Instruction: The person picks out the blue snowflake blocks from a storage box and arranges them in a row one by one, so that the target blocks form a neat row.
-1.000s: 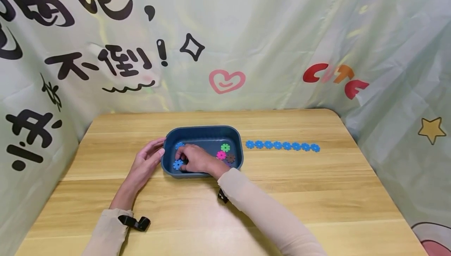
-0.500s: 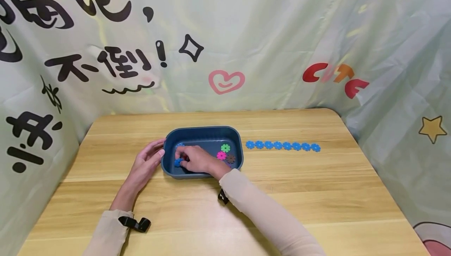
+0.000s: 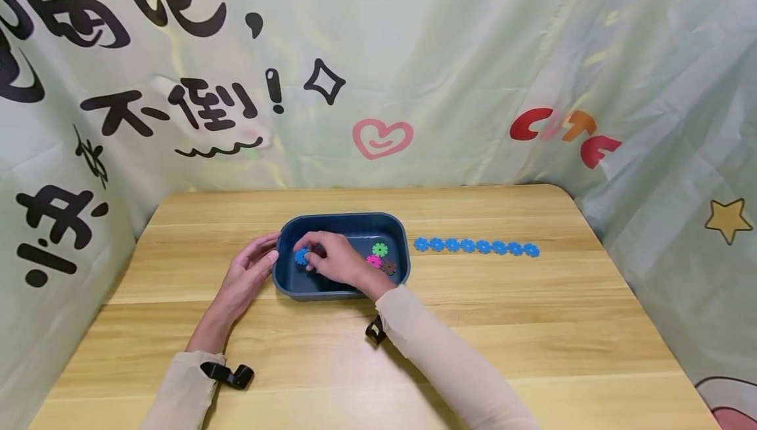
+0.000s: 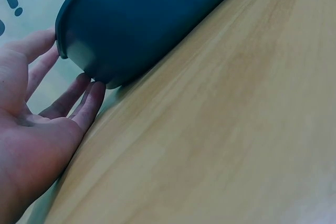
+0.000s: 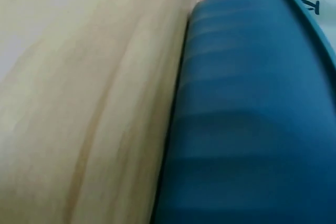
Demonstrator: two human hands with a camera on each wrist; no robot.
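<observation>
Inside a dark blue tray (image 3: 349, 294), my right hand (image 3: 338, 259) has its fingers curled at a blue snowflake disc (image 3: 301, 256), seemingly pinching it; the fingertips partly cover the disc. My left hand (image 3: 251, 269) rests against the tray's left end. In the left wrist view, the left fingers (image 4: 68, 100) are fairly straight and touch the tray wall (image 4: 136, 24). Green (image 3: 380, 250), pink (image 3: 374, 261) and brown (image 3: 388, 267) snowflake discs lie at the tray's right side. The right wrist view shows the tray's outer wall (image 5: 247, 114), while the right hand is hidden.
A row of several blue snowflake discs (image 3: 468, 246) runs rightward from the tray on the wooden table (image 3: 485, 325). A printed cloth (image 3: 449, 55) hangs behind the table and along its sides.
The right hand took hold of the lower blue disc at the tray's left, then rose slightly toward the tray's back. Only one blue disc now shows in the tray. The left hand stays put.
</observation>
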